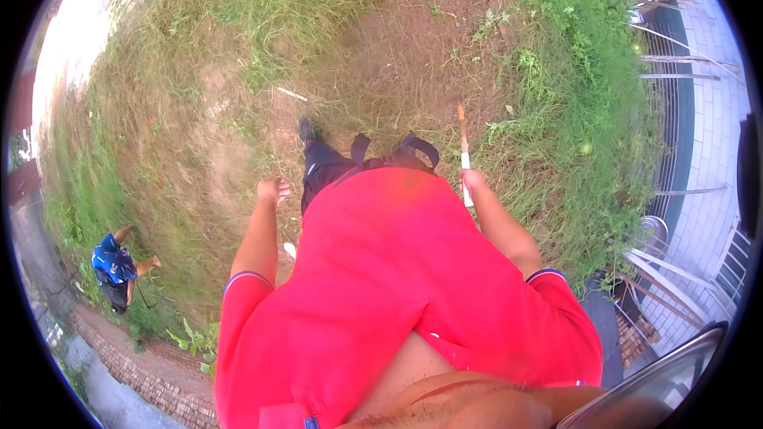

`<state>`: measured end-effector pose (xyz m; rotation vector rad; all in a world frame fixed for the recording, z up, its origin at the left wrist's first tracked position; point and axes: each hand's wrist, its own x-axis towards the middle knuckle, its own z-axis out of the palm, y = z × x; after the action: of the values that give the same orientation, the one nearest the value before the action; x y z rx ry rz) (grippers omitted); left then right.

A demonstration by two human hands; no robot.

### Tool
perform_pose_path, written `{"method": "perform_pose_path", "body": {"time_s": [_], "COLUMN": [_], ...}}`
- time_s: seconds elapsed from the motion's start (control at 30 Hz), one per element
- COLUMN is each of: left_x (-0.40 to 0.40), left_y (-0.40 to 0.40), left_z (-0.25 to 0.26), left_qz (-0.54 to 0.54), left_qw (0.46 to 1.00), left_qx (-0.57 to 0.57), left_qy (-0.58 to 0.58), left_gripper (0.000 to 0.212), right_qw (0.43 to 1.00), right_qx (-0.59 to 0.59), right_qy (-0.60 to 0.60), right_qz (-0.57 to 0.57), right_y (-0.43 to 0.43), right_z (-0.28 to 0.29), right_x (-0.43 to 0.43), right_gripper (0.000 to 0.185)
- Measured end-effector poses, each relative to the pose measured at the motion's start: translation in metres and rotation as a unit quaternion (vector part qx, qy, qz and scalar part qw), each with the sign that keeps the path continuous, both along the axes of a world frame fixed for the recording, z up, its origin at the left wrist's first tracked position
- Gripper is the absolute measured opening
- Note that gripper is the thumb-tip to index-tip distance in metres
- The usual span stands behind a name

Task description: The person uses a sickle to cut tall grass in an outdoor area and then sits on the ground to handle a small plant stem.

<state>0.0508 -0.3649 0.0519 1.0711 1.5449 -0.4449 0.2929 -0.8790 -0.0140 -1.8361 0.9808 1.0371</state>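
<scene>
My right hand [473, 180] is closed around the white handle of a long, narrow tool [464, 140]. Its far part is rusty brown and points ahead, over the ground by my right foot; its exact kind is unclear. On the other side, my left hand [274, 189] hangs beside my hip with loosely curled fingers and nothing visible in it. Under me lies dry, flattened grass [262, 149]. A thin white stick [292, 94] rests on the ground ahead of my left shoe [306, 130].
Tall green weeds [596, 113] line the right, before a pale block wall [712, 131] with leaning poles [667, 286]. Bare soil [405, 53] lies ahead. Another person [114, 265] in a blue top stands at far left, near a brick-paved path [143, 381]. A small white object [290, 249] shows beside my shirt.
</scene>
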Motion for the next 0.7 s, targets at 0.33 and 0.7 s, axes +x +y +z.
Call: {"method": "perform_pose_path", "body": {"time_s": [0.33, 0.7], "left_x": [0.004, 0.011], "left_y": [0.005, 0.003], "left_z": [0.009, 0.008], "left_qz": [0.006, -0.002], "left_qw": [1.0, 1.0], "left_qx": [0.024, 0.002], "left_qy": [-0.005, -0.02], "left_gripper": [0.018, 0.018], "right_qw": [0.999, 0.999], "right_qx": [0.007, 0.02], "right_qy": [0.03, 0.018], "right_qz": [-0.009, -0.027], "right_y": [0.031, -0.012], "right_z": [0.039, -0.009], "right_x": [-0.005, -0.021], "right_gripper": [0.015, 0.016]}}
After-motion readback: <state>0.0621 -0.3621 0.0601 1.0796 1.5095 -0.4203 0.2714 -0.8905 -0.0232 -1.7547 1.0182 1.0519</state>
